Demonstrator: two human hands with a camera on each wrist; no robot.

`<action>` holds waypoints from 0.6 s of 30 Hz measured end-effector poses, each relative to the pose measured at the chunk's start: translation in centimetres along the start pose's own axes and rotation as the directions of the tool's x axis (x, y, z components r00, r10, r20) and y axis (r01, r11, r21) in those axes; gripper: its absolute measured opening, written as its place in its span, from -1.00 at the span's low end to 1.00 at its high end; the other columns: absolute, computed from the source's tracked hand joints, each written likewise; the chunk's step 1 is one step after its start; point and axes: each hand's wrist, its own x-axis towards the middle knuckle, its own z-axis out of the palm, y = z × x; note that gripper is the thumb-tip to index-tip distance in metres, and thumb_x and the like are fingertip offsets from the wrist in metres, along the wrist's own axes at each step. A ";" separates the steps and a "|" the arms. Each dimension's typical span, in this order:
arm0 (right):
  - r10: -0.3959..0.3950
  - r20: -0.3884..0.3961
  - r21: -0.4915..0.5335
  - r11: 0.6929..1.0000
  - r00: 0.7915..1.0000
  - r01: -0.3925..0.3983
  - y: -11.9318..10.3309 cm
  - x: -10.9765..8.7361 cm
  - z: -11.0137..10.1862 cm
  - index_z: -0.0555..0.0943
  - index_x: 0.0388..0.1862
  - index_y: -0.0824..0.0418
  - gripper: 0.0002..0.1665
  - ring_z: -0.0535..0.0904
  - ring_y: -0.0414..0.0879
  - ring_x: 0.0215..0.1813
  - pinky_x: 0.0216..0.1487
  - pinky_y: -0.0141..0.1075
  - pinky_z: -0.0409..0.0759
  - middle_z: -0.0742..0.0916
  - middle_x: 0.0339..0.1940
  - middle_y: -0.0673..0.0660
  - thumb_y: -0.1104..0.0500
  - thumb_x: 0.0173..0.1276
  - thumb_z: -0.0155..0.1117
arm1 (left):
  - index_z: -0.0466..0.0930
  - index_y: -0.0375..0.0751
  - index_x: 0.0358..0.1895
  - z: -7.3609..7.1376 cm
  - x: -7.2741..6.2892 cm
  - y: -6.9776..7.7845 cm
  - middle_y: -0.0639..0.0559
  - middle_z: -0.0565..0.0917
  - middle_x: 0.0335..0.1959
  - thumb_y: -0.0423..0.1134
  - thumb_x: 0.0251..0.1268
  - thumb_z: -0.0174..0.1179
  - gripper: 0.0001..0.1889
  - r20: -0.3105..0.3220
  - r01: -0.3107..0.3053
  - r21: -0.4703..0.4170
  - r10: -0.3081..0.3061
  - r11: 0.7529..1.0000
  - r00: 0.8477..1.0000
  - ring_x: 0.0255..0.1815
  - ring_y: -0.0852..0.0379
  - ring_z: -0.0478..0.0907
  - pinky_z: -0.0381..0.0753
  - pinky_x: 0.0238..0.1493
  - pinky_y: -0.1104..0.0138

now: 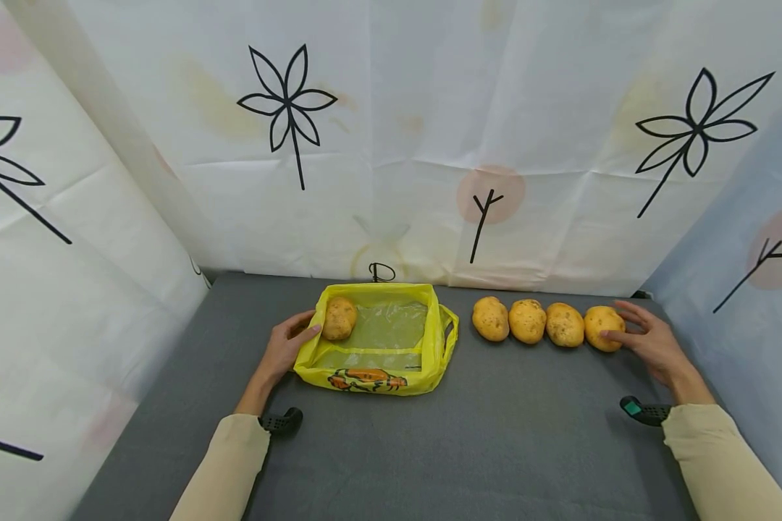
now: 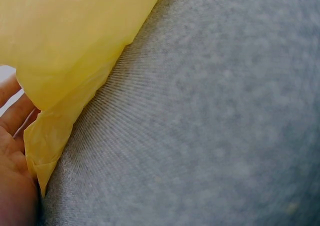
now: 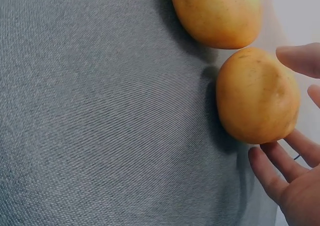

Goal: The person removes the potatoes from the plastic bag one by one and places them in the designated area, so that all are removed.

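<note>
A yellow plastic bag (image 1: 371, 380) with an orange print on its front lies wide open on the grey table, a potato (image 1: 340, 318) inside at its left end. My left hand (image 1: 289, 344) pinches the bag's left rim, thumb over the edge and fingers outside; in the left wrist view the yellow plastic (image 2: 75, 41) partly covers those fingers. To the right, several potatoes stand in a row. Around the rightmost potato (image 1: 603, 329) my right hand (image 1: 654, 344) is spread. The right wrist view shows thumb and fingers on opposite sides of this potato (image 3: 257, 96), fingers fairly straight.
Other potatoes in the row are the leftmost (image 1: 491, 319), its neighbour (image 1: 527, 321) and the third (image 1: 565, 325). The bag's handle loop (image 1: 451, 329) sticks out on its right. Patterned cloth walls (image 1: 391, 145) enclose the grey table (image 1: 469, 449) at the back and sides.
</note>
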 end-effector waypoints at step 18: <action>-0.047 -0.047 -0.031 0.998 0.998 0.045 -1.6 -0.9 -0.9 -0.01 0.71 -0.08 0.00 -0.02 0.59 0.49 0.28 0.49 0.10 -0.01 0.60 0.54 -0.04 0.48 0.33 | 0.35 -0.41 0.46 0.0 -0.2 0.1 -0.36 0.44 0.38 -0.21 0.56 0.15 -0.46 -0.001 -0.018 0.005 0.018 1.000 1.000 0.30 -0.22 0.44 0.51 0.00 0.49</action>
